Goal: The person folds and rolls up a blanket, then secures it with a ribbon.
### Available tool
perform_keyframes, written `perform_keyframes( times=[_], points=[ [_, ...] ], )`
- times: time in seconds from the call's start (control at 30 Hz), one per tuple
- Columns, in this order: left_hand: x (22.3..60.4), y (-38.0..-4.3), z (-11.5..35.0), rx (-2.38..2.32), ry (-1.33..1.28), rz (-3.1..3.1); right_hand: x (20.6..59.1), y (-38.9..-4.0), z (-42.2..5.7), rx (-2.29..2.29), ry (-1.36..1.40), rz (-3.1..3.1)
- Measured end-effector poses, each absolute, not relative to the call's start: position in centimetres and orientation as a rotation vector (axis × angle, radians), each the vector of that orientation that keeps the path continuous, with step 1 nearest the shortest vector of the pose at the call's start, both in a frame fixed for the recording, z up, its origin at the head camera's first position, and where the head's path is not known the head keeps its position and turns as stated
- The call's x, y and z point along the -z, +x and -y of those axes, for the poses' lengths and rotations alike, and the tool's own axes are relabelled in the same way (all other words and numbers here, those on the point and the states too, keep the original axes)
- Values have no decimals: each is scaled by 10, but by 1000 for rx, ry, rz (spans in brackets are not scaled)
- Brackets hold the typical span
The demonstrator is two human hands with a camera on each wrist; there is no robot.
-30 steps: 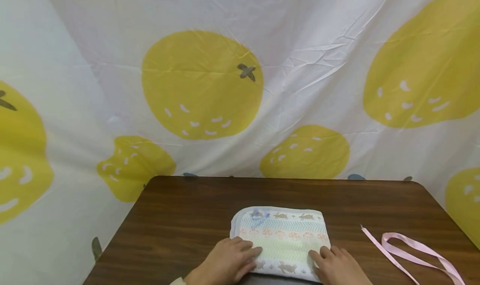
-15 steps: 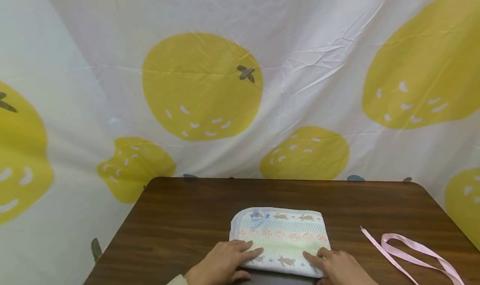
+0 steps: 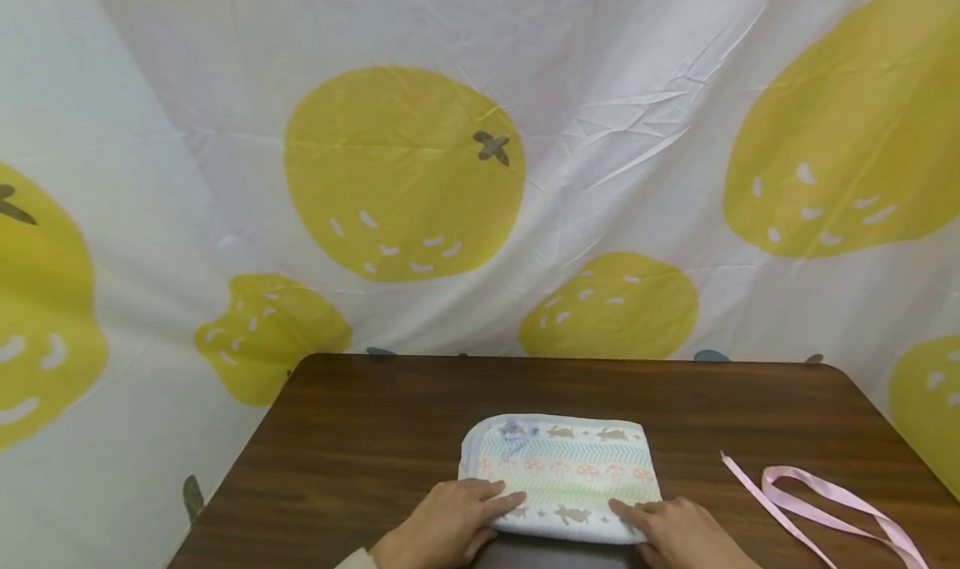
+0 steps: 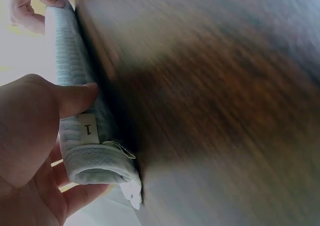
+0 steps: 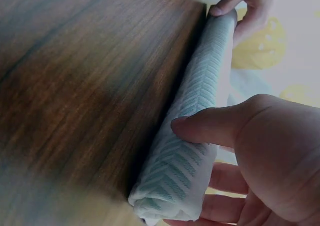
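A folded towel (image 3: 566, 469) with animal, mushroom and zigzag stripes lies on the dark wooden table, its near edge forming a thick roll. My left hand (image 3: 446, 519) grips that edge near its left end, fingers on top. In the left wrist view, the left thumb (image 4: 80, 98) presses the roll's near side beside a small white label (image 4: 89, 129). Toward the right end, my right hand (image 3: 686, 531) holds the same edge. The right wrist view has the right thumb (image 5: 200, 128) against the zigzag side, with the other fingers partly hidden behind the roll.
A pink ribbon (image 3: 813, 490) lies in a loose loop on the table (image 3: 360, 436), right of the towel. Behind the table hangs a white curtain (image 3: 450, 319) printed with large yellow fruit.
Both thumbs have come in against the towel's near side. Its near edge has shifted slightly away from me and looks more rounded. The ribbon has stayed put.
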State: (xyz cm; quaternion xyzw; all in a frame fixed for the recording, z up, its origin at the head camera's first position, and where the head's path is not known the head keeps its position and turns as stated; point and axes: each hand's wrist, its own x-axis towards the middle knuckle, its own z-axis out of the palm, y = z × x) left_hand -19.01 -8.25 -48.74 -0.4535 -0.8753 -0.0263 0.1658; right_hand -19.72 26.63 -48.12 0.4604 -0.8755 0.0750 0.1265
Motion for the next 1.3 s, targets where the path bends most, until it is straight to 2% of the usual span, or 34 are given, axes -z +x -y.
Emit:
perform_keyframes(
  times=[0.23,0.53,1.0,1.3],
  points=[
    [483,-187,83,89,-1289,2532,480,-196,-266,-227,1321,2572],
    [478,-187,87,327,-1361,2628,479,-195,-270,-283,1331,2635],
    [468,-193,94,772,-1328,2910,484,-201,-279,-649,1537,2559],
    [469,-205,88,869,-1201,2891,495,-203,-278,-541,1363,2382]
  ],
)
